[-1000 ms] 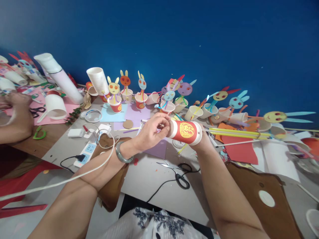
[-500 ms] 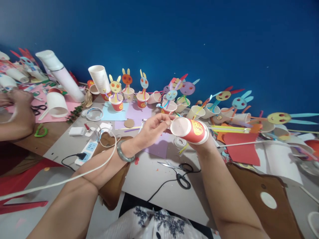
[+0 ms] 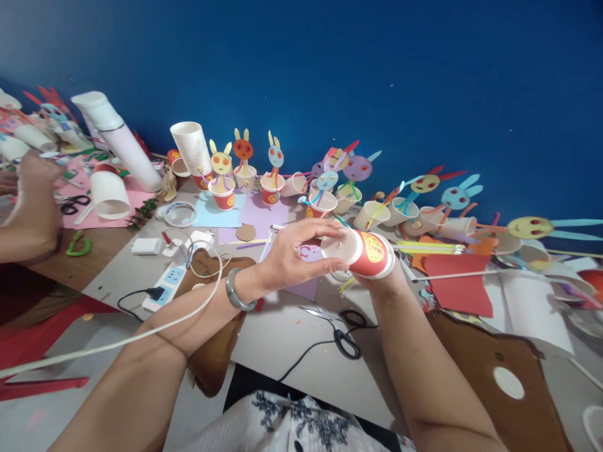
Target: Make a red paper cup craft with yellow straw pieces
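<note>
A red and white paper cup [image 3: 372, 253] lies tilted sideways in front of me, its white base facing left. My left hand [image 3: 301, 251], with a bangle at the wrist, has its thumb and fingers round the base end. At the cup's rim end is my right hand [image 3: 384, 282], holding the cup from behind; its fingers are hidden by the cup. Black-handled scissors [image 3: 346, 333] lie on the table below. Behind the hands stand several paper cups with rabbit-faced figures, among them a yellow-faced rabbit [image 3: 221, 163] and a light-blue one [image 3: 326, 182].
At left are a power strip [image 3: 164, 285], a white cable [image 3: 141, 336] crossing my left arm, a cup stack [image 3: 191, 150] and a flask [image 3: 117, 141]. Another person's arm [image 3: 35, 207] rests at far left. Red paper [image 3: 459, 285] and a brown mat [image 3: 490, 358] lie at right.
My left hand has gone from a pinch beside the cup's base to a wider grip round it. The cup stays in nearly the same place, with my right hand behind it.
</note>
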Tool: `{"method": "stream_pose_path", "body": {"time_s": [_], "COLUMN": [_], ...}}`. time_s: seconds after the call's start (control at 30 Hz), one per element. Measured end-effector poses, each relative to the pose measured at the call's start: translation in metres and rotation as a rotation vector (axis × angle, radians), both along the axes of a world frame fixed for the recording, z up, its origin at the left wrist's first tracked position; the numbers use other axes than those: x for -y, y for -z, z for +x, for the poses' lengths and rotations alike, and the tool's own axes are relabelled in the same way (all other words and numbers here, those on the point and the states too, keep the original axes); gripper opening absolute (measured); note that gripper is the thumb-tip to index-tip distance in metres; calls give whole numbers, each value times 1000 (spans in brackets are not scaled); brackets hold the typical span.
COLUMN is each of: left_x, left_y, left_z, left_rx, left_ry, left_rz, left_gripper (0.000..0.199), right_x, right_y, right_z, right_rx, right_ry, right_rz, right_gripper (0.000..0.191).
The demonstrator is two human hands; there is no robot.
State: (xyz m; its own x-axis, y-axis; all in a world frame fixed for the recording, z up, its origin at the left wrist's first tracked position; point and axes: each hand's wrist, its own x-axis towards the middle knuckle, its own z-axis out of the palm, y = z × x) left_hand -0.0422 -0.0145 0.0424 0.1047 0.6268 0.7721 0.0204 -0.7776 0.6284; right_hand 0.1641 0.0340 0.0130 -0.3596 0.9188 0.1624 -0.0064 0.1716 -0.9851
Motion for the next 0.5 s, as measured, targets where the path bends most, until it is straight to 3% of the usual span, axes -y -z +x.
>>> {"method": "stream_pose_path", "body": {"time_s": [0.3,0.5], "left_x": [1,1], "left_y": [5,5], "left_z": [1,0], "left_rx": [40,-12], "left_ry": [-47,-139], "left_rz": [161,311], "left_gripper": [43,35], "right_x": [15,27], "right_y": [-22,-21], "right_z": [-14,-18], "right_rx": [-161,-166], "right_ry": [-49,44], "right_rz": [-123,-141], "right_gripper": [62,57]}}
